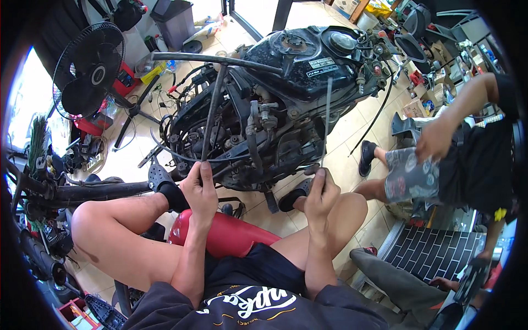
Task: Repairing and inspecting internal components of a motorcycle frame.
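Before the stripped black motorcycle point(275, 104), a long black T-handled wrench point(212, 110) is gripped by the left hand point(201, 190), a thin grey metal rod point(327, 121) pinched by the right hand point(322, 192) — fitting seems underway, careful alignment needed next.

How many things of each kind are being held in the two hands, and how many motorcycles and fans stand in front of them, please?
Long dark T-handle metal wrench, in the left hand: 1
Thin grey metal rod, in the right hand: 1
Stripped black motorcycle: 1
Black pedestal fan: 1
Total: 4
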Motion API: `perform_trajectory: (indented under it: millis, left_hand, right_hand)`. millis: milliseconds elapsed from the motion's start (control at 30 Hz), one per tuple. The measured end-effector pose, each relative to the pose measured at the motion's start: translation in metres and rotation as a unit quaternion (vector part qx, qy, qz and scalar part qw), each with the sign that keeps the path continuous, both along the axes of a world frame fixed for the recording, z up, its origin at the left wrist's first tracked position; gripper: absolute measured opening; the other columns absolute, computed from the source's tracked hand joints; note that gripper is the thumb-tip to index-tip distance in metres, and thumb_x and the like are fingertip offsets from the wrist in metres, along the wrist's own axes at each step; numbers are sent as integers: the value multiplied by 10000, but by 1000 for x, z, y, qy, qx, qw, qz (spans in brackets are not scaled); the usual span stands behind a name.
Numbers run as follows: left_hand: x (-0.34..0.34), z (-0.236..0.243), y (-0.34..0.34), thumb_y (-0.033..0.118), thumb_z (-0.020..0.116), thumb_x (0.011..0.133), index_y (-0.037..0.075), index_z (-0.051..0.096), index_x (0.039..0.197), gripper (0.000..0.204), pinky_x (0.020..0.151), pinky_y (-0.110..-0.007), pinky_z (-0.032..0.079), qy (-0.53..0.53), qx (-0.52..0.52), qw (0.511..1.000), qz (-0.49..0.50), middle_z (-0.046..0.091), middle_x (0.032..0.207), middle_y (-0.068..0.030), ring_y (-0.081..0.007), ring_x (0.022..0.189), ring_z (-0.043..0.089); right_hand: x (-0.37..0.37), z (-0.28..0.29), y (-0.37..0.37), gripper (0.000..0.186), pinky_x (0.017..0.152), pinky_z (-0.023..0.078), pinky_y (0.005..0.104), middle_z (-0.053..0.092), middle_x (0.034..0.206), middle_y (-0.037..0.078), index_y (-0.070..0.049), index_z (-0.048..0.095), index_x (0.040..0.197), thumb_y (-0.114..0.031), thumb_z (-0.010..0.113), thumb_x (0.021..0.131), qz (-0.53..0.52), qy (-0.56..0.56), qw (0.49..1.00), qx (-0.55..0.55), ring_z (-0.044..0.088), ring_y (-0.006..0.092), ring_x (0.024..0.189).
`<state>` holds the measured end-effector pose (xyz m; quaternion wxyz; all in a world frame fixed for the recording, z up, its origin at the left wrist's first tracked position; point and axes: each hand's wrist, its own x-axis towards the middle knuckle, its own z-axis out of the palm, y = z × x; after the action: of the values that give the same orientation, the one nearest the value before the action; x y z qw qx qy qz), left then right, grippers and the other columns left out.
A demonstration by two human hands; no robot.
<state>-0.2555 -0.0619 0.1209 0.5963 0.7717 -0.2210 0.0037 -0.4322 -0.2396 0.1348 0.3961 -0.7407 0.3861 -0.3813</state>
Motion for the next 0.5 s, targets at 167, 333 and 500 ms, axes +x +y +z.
perform_trajectory:
  millis: [167,333,500]
  left_hand:
    - [-2,0,1,329,516,1115,1,439,778,477,531,-295,187,19,17,1000,-7,310,654,60,-47,640,271]
    - [-1,-5,3,328,522,1113,-8,474,787,470,522,-298,189,-15,27,1000,0,328,641,54,-52,627,278]
    - [-1,-6,4,313,523,1114,6,435,768,470,522,-300,192,6,14,1000,-11,321,641,55,-52,624,277]
  right_hand:
    - [-2,-1,2,356,508,384,326,524,580,83,30,702,934,-185,461,1084,21,11,999,26,490,148,503]
    - [-1,-5,6,330,511,402,353,574,591,128,18,704,936,-181,484,1079,36,-108,991,-69,523,218,484]
    - [-2,-5,6,309,533,433,352,620,640,157,21,708,930,-165,499,1061,51,39,998,-3,563,256,511]
